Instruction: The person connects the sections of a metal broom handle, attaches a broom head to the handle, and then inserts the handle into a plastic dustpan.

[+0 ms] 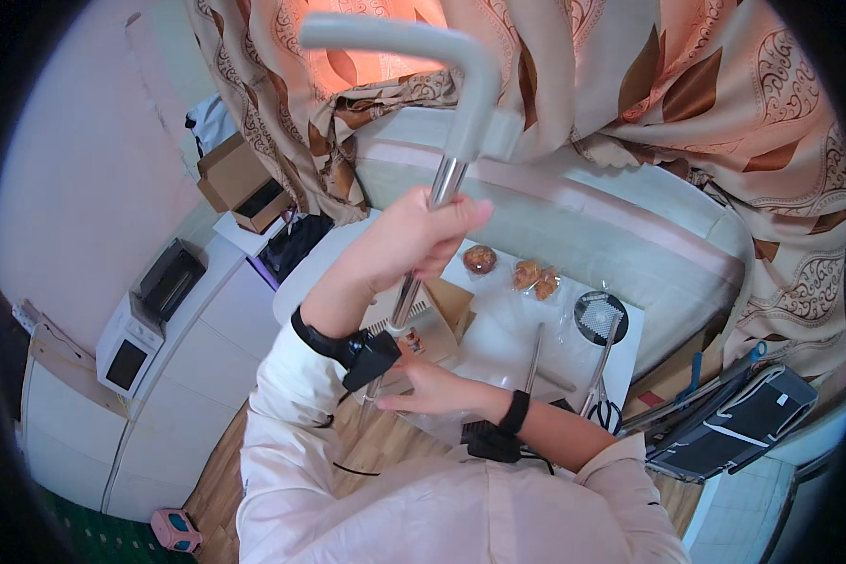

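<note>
A shiny metal pole with a bent light-grey plastic handle [475, 94] slants up in front of me, its top slightly blurred. My left hand [418, 240] is wrapped round the metal part below the handle. Lower down, my right hand [432, 385] grips the same pole with its fingers near the lower end; the fingers are partly hidden behind the black strapped device on my left wrist. Beneath the hands is a white table [498, 324]. A beige box-like item with slots [385, 310] is partly covered by my left arm.
On the table are wrapped brown buns [479, 258], wrapped pastries [536, 279], a round black mesh piece [600, 318], metal rods [603, 362] and black scissors [607, 414]. A folded dark frame [738, 418] leans at the right. White cabinets with a microwave [130, 346] stand left; patterned curtains [667, 85] hang behind.
</note>
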The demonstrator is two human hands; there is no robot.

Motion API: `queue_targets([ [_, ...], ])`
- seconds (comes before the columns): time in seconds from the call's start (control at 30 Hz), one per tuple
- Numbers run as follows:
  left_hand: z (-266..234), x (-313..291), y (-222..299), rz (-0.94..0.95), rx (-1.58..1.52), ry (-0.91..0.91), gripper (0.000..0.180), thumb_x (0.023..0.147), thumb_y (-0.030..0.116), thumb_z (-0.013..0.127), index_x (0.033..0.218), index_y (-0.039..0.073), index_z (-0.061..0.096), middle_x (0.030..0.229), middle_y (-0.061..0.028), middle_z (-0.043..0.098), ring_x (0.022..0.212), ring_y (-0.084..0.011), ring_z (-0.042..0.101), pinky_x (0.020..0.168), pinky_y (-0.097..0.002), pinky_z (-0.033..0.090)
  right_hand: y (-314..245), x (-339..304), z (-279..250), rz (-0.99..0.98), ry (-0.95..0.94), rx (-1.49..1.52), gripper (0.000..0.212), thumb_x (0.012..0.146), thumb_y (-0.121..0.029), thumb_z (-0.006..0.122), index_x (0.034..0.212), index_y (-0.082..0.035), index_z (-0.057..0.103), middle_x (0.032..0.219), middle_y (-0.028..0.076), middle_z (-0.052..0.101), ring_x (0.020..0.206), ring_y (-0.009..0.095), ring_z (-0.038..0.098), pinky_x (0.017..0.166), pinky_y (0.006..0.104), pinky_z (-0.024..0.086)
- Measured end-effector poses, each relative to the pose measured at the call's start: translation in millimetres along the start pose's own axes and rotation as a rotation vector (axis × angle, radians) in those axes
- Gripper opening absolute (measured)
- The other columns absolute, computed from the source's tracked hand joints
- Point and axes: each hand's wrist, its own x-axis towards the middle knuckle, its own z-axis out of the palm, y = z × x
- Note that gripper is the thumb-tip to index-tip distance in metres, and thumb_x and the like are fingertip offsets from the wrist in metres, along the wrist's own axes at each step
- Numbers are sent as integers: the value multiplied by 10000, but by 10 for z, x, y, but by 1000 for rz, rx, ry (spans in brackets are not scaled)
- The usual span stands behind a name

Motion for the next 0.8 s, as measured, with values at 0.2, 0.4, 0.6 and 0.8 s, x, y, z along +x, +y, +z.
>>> queue_targets([
  [0.2,-123,159,112,440,533,89,546,852,320,570,1234,-6,356,1111,-97,498,1049,-162,465,908,-266,352,53,356,186,185,578,785,112,897,-162,505,826,-75,500,589,-3,499,505,91,508,459,244,421],
  [0.4,-478,-229,-534,255,472,110,477,906,323,456,1296,60,375,1194,-65,511,1118,-148,453,894,-271,348,-129,-118,-964,393,1121,495,396,906,-370,466,595,-133,402,475,-34,385,405,63,383,367,226,281],
  [0.6,-366,-594,-2045,-201,390,-89,264,912,200,472,1103,33,545,969,-36,593,877,-105,534,779,-251,422,-331,-1351,-1423,274,1410,468,369,922,-290,443,606,-126,347,471,-49,251,380,65,256,339,241,221],
  [0.8,123,-309,-3400,-231,611,-154,288,857,235,514,1038,20,578,966,-156,616,887,-273,587,776,-344,453,-765,-2021,-1482,183,1632,395,387,942,-321,396,603,-140,343,475,-56,221,390,56,199,360,211,177],
])
